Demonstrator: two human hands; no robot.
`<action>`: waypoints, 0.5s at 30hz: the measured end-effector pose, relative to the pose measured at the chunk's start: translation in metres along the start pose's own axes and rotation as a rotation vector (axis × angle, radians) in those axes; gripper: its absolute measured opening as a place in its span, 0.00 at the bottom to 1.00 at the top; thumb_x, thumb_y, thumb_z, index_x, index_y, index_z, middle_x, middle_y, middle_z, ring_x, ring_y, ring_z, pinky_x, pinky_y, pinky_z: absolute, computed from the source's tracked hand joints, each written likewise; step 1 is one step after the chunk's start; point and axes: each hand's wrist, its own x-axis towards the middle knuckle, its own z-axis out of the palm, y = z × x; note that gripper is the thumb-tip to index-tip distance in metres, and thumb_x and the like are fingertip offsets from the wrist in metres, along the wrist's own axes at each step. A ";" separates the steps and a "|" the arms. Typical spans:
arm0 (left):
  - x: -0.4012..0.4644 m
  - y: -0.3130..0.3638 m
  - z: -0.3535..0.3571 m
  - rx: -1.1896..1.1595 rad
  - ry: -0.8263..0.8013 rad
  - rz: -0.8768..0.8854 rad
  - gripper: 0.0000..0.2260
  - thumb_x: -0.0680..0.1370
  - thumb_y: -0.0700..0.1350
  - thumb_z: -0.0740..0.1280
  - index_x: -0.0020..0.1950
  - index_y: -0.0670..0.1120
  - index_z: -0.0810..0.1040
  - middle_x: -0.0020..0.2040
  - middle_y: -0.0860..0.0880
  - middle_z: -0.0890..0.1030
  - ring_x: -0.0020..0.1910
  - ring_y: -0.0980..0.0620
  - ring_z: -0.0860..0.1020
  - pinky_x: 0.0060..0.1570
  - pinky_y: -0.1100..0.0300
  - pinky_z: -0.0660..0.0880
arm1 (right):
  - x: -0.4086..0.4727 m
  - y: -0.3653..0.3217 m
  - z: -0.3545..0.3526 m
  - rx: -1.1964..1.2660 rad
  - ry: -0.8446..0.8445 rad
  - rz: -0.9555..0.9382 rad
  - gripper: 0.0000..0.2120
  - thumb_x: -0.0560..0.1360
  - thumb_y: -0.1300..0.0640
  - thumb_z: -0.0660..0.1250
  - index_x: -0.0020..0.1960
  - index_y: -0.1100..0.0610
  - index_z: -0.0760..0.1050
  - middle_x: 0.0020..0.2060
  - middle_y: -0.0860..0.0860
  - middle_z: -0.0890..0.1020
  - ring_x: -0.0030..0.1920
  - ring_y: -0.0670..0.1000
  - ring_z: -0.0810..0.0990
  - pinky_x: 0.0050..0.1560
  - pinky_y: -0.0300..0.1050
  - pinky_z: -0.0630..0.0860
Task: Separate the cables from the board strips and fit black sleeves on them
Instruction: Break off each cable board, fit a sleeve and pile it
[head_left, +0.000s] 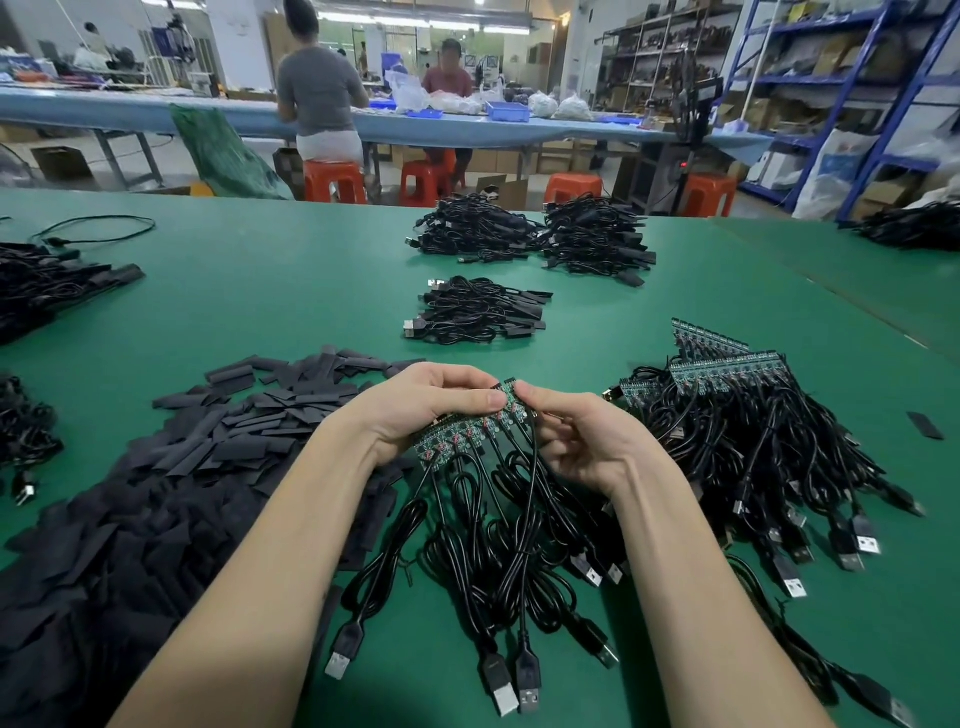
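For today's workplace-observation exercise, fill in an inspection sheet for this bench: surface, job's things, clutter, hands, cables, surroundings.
Surface: green table, wide, mat-covered.
Job's things: board strip with cables attached, held above the table; black sleeves heaped at left; more strips with cables piled at right.
Clutter: one stray sleeve at far right.
Hands: left hand grips the strip from the left; right hand pinches its far end.
Cables: USB leads hang from the held strip onto the table; sleeved bundles stacked farther back.
Surroundings: two people at a blue bench; orange stools; shelving at right.
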 end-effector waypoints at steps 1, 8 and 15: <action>0.001 -0.001 -0.001 -0.040 -0.024 0.007 0.10 0.66 0.48 0.80 0.45 0.48 0.86 0.44 0.50 0.85 0.43 0.54 0.80 0.55 0.57 0.74 | 0.000 0.000 0.000 0.039 -0.014 0.008 0.11 0.63 0.56 0.79 0.29 0.53 0.77 0.25 0.45 0.69 0.22 0.41 0.60 0.21 0.30 0.54; 0.007 -0.009 -0.006 0.160 0.076 0.059 0.08 0.68 0.52 0.80 0.43 0.55 0.85 0.47 0.52 0.87 0.46 0.59 0.83 0.54 0.64 0.75 | -0.015 -0.016 -0.011 0.078 -0.014 -0.077 0.09 0.58 0.53 0.81 0.30 0.53 0.82 0.34 0.47 0.81 0.30 0.43 0.64 0.20 0.32 0.59; 0.012 0.001 0.027 0.326 0.411 0.284 0.02 0.79 0.47 0.71 0.51 0.54 0.81 0.49 0.56 0.84 0.48 0.59 0.82 0.49 0.64 0.76 | -0.017 -0.032 0.002 -0.218 0.176 -0.277 0.07 0.66 0.47 0.80 0.34 0.48 0.85 0.30 0.42 0.79 0.28 0.42 0.71 0.23 0.33 0.61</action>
